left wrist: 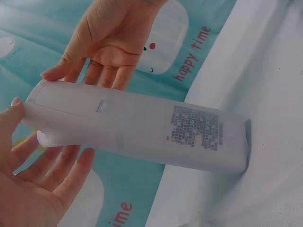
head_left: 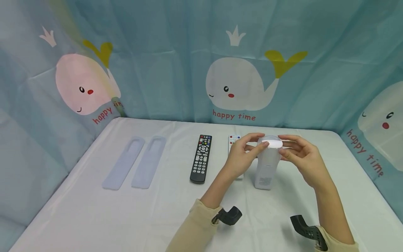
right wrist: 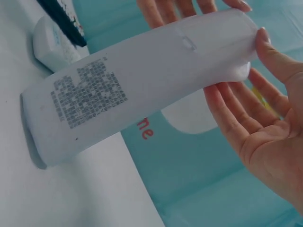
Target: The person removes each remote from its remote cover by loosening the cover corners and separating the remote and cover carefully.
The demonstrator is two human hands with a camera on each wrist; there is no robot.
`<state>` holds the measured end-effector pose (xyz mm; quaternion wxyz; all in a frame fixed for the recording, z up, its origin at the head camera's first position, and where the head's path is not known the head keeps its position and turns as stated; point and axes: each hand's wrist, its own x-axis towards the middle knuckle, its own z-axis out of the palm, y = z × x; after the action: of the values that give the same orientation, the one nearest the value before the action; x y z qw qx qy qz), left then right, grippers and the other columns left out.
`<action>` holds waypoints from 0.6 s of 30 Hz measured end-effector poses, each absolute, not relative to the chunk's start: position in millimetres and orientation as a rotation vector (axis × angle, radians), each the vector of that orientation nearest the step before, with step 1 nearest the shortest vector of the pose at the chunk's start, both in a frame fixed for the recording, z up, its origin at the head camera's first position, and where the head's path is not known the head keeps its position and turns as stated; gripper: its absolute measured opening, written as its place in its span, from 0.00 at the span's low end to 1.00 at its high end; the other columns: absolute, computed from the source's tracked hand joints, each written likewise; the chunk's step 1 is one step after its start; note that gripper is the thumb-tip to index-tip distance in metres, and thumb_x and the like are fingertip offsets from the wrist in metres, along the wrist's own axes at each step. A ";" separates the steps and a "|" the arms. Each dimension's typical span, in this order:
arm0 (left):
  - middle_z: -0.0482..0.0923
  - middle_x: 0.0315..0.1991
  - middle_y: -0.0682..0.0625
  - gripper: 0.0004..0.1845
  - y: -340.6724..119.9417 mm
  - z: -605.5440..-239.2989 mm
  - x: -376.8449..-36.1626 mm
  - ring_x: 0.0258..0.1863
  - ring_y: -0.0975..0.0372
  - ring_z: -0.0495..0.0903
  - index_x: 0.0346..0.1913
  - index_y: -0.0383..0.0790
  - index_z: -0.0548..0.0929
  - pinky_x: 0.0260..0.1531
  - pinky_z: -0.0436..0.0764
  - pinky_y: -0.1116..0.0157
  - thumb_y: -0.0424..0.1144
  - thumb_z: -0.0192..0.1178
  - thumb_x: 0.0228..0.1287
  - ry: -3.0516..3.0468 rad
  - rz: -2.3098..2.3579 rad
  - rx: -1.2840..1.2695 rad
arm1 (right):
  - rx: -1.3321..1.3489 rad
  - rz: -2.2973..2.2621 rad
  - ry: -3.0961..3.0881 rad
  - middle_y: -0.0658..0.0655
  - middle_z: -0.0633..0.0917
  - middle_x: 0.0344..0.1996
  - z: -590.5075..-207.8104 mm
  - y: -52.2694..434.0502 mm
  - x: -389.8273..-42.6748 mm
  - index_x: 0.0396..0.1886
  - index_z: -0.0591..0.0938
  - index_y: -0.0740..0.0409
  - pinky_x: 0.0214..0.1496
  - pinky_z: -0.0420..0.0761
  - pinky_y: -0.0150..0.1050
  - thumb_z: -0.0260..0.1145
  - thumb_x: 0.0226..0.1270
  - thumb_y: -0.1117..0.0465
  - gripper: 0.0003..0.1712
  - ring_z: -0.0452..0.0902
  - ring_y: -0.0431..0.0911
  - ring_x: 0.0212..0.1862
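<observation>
Under both hands, spread with a pale cloth: worktop (head_left: 94, 210), backed by a whale-print curtain (head_left: 239, 84). Well off to the left of the left hand (head_left: 240, 159), lying flat side by side: two pale blue silicone sleeves (head_left: 135, 162). Nearer, still left of that hand: black remote (head_left: 201, 158), buttons up. Just behind the left hand, mostly hidden: another white remote (head_left: 233, 140) with coloured buttons showing.

Between the two hands, standing on its lower end on the worktop and leaning: white remote (head_left: 267, 164), wrapped in a translucent cover, printed label on its back turned toward the wrist views (left wrist: 196, 127). Left grip: thumb and fingertips pinching the top end from one side, remaining fingers loosely spread. Right hand (head_left: 303, 157) likewise: thumb (right wrist: 279, 52) on the top rim, fingers (right wrist: 227, 113) fanned behind and below the upper end, pinching rather than clenching.

Judged best handling here: keep the lower end planted on the worktop as a pivot, work the cover's rim evenly with both thumbs, avoid squeezing the sides hard, since silicone tends to bind and bunch under pressure.
</observation>
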<state>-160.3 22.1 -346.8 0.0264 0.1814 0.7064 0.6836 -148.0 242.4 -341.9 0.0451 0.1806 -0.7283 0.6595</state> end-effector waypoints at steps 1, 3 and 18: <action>0.80 0.65 0.47 0.22 22.8 -347.0 -160.3 0.44 0.66 0.84 0.69 0.44 0.80 0.45 0.88 0.69 0.44 0.64 0.78 2.181 2.114 0.568 | 0.538 2.021 -2.234 0.44 0.89 0.51 -342.3 242.8 -147.4 0.64 0.82 0.55 0.48 0.87 0.28 0.66 0.73 0.77 0.24 0.88 0.36 0.48; 0.80 0.64 0.47 0.22 24.4 -347.4 -160.3 0.43 0.67 0.84 0.69 0.43 0.80 0.45 0.87 0.70 0.43 0.64 0.78 2.179 2.114 0.575 | 0.508 2.029 -2.257 0.43 0.89 0.50 -343.6 244.3 -146.1 0.65 0.82 0.53 0.48 0.87 0.28 0.66 0.72 0.77 0.26 0.88 0.35 0.49; 0.85 0.58 0.50 0.30 27.4 -360.3 -156.2 0.45 0.69 0.84 0.72 0.49 0.78 0.46 0.83 0.70 0.44 0.72 0.70 2.298 1.936 0.511 | 0.488 2.012 -2.295 0.42 0.90 0.49 -361.4 253.8 -138.9 0.73 0.73 0.50 0.50 0.85 0.26 0.66 0.71 0.78 0.35 0.88 0.35 0.47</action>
<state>-156.2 27.4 -360.3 0.0471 0.1674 0.7531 0.6345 -138.9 253.8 -361.4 0.0252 0.1579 -0.7422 0.6508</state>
